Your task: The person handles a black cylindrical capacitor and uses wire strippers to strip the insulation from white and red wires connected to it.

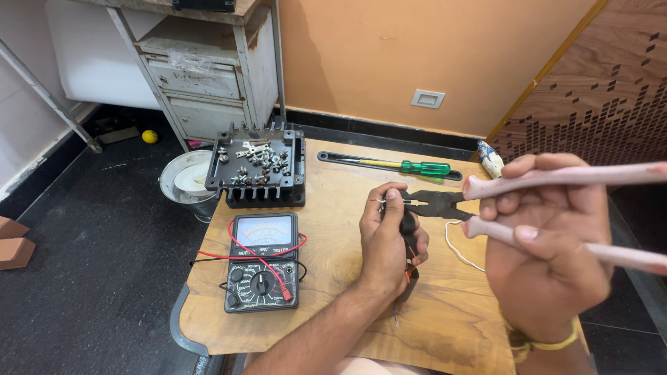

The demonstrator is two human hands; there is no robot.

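Fingers of our right hand point(549, 243) wrap the pale handles of the pliers point(445, 204), whose nose meets a thin wire end point(379, 201) pinched by our left hand point(389, 239), which also clasps a dark part above the wooden board point(333, 264), right of the multimeter point(262, 262).

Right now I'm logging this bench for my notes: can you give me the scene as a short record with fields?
Left hand: left hand closed in a grip on a dark part with thin wires
Right hand: right hand holds pliers by pale handles, nose at the wire tip
Meter: multimeter, red lead across it
Tray: black tray with screws
Tool: green screwdriver near the far edge
Surface: wooden table
Floor: metal bucket
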